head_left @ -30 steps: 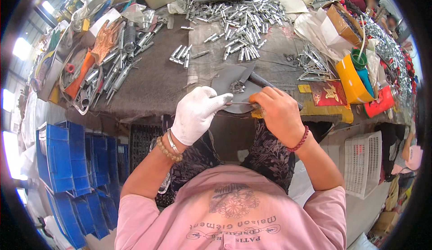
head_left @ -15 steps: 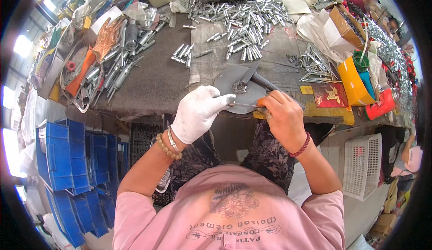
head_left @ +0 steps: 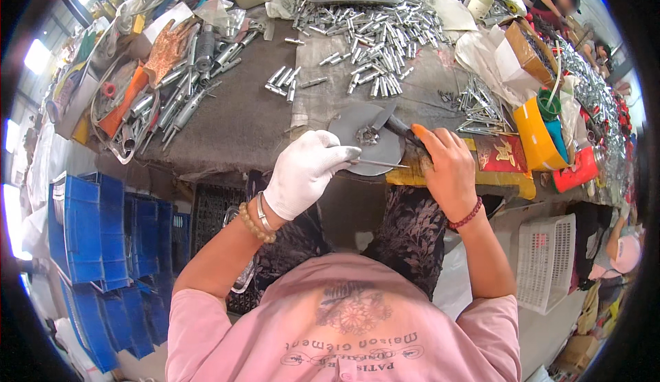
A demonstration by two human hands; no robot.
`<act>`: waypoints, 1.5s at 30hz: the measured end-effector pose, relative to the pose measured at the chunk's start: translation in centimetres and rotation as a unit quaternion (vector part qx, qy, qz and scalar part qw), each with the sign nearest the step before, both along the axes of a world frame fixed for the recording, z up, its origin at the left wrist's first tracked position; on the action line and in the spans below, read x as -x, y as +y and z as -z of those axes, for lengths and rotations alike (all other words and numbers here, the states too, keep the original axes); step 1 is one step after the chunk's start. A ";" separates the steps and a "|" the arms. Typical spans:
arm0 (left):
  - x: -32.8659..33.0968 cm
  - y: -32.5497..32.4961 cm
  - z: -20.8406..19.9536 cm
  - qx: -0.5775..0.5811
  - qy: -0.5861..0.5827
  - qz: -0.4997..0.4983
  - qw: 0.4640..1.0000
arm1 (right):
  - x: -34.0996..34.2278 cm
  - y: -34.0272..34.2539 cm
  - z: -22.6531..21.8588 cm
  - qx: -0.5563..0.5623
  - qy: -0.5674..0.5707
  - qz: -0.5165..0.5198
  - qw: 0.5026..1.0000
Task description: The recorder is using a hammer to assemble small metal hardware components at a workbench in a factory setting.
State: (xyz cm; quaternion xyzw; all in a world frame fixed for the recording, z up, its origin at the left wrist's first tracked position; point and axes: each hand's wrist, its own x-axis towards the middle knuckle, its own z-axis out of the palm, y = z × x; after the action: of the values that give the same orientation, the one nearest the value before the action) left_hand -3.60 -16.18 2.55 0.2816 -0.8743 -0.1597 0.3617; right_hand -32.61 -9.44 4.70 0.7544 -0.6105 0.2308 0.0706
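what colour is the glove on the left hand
The glove is mostly white with some grey smudging, best seen in the head view.

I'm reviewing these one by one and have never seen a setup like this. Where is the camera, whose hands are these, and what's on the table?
There is no robot here: the hands belong to the person wearing the camera. It is a wide fisheye on the head, looking down, so straight edges bend near the rim and the picture's left is the person's left.

The left hand, in a white glove, pinches a thin metal rod. The bare right hand's fingers are at a dark handle; how firmly they grip is unclear.

On the cloth-covered worktable lie a round grey plate, loose silver metal pieces, a black tray holding more, and an orange glove.
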 end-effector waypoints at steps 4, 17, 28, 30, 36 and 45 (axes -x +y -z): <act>-0.1 -0.3 -0.3 -0.063 0.020 0.006 0.998 | -1.0 1.4 -0.9 0.001 -0.107 -0.005 0.994; -0.1 -0.8 -0.7 -0.060 0.011 0.008 0.998 | -3.6 4.0 -1.5 0.047 -0.088 -0.085 0.991; 0.0 -0.9 -1.4 -0.120 0.021 0.019 0.992 | -1.6 1.8 -2.8 -0.039 -0.240 -0.045 0.969; -0.2 -0.8 -1.0 -0.116 0.021 0.021 0.993 | -1.3 1.4 -2.3 -0.057 -0.213 -0.035 0.975; -0.1 -1.0 -1.1 -0.131 0.021 0.014 0.991 | -3.0 3.1 -3.0 0.062 -0.162 -0.056 0.983; -0.1 -0.9 -0.8 -0.106 0.017 0.014 0.994 | -4.0 3.2 -1.4 0.066 -0.099 -0.072 0.990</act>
State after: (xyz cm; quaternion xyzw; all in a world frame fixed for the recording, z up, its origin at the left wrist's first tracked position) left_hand -3.50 -17.13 3.31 0.3037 -0.8497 -0.2614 0.3427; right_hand -28.64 -6.21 6.14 0.7638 -0.5416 0.3486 0.0427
